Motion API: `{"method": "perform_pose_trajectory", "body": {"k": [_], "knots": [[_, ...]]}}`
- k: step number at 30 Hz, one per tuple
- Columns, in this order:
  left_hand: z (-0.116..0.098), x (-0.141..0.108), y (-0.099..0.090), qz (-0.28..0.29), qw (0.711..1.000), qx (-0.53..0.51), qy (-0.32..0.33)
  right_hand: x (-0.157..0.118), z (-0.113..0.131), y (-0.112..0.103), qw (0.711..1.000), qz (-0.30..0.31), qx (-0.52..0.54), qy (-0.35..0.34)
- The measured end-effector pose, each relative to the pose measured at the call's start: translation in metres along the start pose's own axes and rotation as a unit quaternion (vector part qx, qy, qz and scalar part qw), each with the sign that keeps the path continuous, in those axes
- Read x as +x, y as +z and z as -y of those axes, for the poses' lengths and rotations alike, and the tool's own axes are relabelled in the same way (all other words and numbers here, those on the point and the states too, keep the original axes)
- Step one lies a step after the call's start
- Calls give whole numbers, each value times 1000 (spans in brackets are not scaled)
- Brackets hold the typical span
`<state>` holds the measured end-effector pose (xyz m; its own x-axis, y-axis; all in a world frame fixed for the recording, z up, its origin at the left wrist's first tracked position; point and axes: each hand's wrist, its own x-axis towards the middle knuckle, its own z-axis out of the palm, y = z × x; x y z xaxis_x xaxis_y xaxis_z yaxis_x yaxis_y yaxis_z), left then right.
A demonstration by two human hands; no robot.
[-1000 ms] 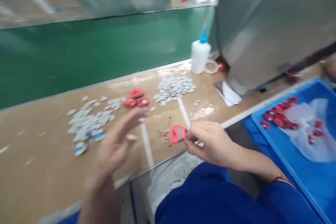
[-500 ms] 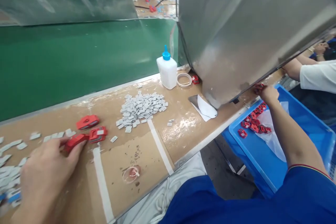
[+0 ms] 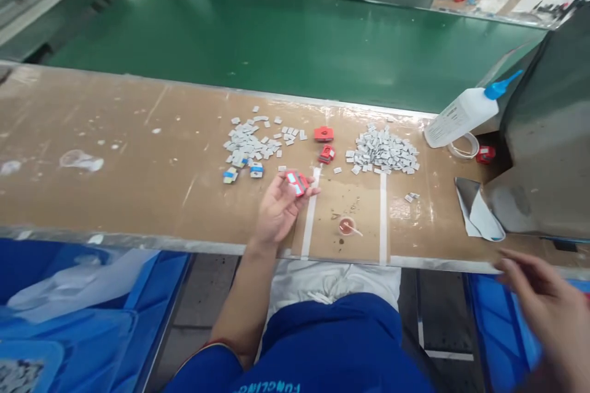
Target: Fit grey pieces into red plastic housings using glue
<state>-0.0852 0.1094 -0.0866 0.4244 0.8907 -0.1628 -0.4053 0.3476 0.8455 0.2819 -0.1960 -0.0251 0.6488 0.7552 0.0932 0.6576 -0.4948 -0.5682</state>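
Observation:
My left hand (image 3: 277, 206) is closed on a red plastic part (image 3: 297, 183) with pale patches on its face, held above the table between thumb and fingers. Two similar red parts lie just beyond it, one red block (image 3: 323, 134) behind another red block (image 3: 327, 154). At the right edge, my right hand (image 3: 548, 301) is blurred above the table's front edge and a blue bin (image 3: 500, 313). Its thumb and fingers look apart, with nothing visible between them. Small grey-white tiles lie in a left pile (image 3: 249, 142) and a right pile (image 3: 385, 150).
A white bottle (image 3: 461, 115) with a blue nozzle leans at the back right, beside a tape ring (image 3: 463, 146) and a metal panel (image 3: 548, 135). A small cup (image 3: 346, 226) of reddish stuff sits near the front. Blue bins (image 3: 92, 331) stand at lower left.
My view has swung left. My left hand has lifted the red part off the table and turned it face up. My right hand has come back from the far side of the blue bin.

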Motion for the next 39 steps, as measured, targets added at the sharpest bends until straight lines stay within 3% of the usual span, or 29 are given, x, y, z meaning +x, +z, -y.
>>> {"method": "perform_pose_trajectory", "body": {"k": [4,6,8,12,15,19,22,24,27,31,35,39], "knots": [[14,-23,4,39,998,-31,-45,-9,108,99,965,134,126,-186],[21,-33,4,48,998,-32,-36,-1,140,132,948,155,143,-237],[28,-42,5,56,998,-24,-19,7,157,149,939,154,149,-270],[38,-52,8,83,996,10,20,13,166,156,926,116,162,-320],[40,-55,11,80,995,51,42,13,167,160,926,41,163,-337],[40,-57,12,62,993,92,34,14,166,169,913,-50,124,-386],[39,-59,10,49,991,122,28,14,162,176,907,-84,127,-394],[39,-60,9,45,988,144,25,11,158,179,918,-74,167,-352],[39,-59,7,37,986,161,26,3,152,185,939,-48,263,-215],[41,-59,6,27,985,169,33,-5,146,190,927,-2,370,-58],[44,-61,7,29,978,201,48,-9,152,184,914,15,405,-29],[47,-62,7,39,972,220,66,-13,171,172,914,8,395,-98]]}}
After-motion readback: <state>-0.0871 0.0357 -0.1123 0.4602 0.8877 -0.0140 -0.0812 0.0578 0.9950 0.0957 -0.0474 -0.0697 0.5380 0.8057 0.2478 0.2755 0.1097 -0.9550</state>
